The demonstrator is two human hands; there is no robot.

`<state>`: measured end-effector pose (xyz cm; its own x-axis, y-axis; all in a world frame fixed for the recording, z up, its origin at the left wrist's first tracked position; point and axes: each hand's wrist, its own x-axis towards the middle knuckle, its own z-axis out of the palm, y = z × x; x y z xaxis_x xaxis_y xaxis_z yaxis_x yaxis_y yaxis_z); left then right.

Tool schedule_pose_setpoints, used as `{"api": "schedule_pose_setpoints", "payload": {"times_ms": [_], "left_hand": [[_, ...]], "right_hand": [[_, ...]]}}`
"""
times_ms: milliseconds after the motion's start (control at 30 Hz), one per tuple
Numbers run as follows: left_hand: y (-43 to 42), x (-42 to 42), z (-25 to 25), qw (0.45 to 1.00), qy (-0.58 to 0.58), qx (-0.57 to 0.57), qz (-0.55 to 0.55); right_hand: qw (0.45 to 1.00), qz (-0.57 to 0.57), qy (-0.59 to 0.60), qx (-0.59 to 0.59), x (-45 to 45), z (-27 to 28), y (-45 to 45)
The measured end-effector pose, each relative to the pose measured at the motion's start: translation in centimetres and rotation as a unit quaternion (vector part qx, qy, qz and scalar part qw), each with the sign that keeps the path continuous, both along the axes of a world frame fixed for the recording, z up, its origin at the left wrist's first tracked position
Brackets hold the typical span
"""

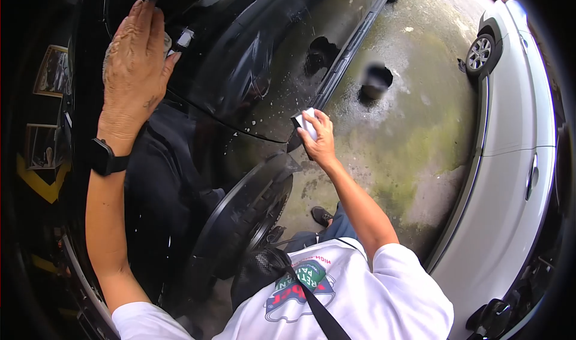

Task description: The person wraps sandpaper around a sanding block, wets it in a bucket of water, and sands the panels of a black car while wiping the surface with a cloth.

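Observation:
My left hand (135, 61), with a black watch (108, 157) on its wrist, lies with outstretched fingers over the dark surface of a black car (210, 94). A pale edge of something shows beside its fingers; most of it is hidden. Close to that hand is a small shiny silver-white piece (185, 38) on the car. My right hand (321, 141) grips a white block (309, 123) with a dark side, at the car's lower edge above the wheel arch. White specks and streaks mark the black bodywork near it.
A white car (516, 118) stands along the right side. Between the cars lies wet, mossy concrete ground (414, 142), with a dark round spot (377, 82), partly blurred. A black tyre (264, 214) is below my right hand. Framed pictures (51, 70) hang at the far left.

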<state>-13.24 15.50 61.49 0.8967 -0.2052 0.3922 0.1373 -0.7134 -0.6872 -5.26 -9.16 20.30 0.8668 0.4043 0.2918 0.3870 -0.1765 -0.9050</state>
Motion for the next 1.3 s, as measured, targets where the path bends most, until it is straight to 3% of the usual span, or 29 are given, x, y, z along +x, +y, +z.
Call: {"api": "schedule_pose_setpoints", "payload": {"times_ms": [133, 200, 467, 567, 633, 700, 867, 1033, 1200, 1300], "left_hand": [[-3.9, -0.3, -4.9, 0.996, 0.043, -0.035, 0.068], [-4.7, 0.1, -9.0, 0.992, 0.080, -0.089, 0.047], [-7.3, 7.3, -22.8, 0.993, 0.107, 0.018, -0.042], [-7.8, 9.1, -26.6, 0.993, 0.070, -0.057, -0.077], [-8.6, 9.7, -26.6, 0.989, 0.059, -0.097, -0.089], [-9.6, 9.0, -25.2, 0.947, 0.221, -0.232, -0.026], [-12.3, 4.2, -23.8, 0.953, 0.109, -0.278, -0.050], [-12.4, 2.4, -17.2, 0.966, 0.022, -0.244, -0.078], [-9.5, 0.4, -10.5, 0.987, -0.010, -0.159, 0.000], [-7.5, -0.4, -10.4, 0.994, 0.062, -0.090, 0.013]], "right_hand": [[0.997, -0.007, 0.067, -0.048, -0.5, -5.3, -9.1], [0.993, -0.029, 0.092, -0.072, -0.3, -7.6, -13.5], [0.983, -0.066, 0.088, -0.144, 3.5, -6.4, -30.1], [0.984, -0.074, 0.071, -0.147, 4.9, -5.8, -35.4], [0.981, -0.095, 0.090, -0.142, 5.4, -6.1, -38.7], [0.977, -0.104, 0.092, -0.160, 5.5, -6.4, -41.1], [0.960, -0.119, 0.136, -0.215, 6.6, -9.5, -43.1], [0.957, -0.035, 0.128, -0.260, 10.2, -10.1, -39.2], [0.975, 0.023, 0.057, -0.214, 15.2, -8.5, -33.2], [0.980, 0.016, 0.054, -0.188, 16.6, -8.0, -31.9]]}}
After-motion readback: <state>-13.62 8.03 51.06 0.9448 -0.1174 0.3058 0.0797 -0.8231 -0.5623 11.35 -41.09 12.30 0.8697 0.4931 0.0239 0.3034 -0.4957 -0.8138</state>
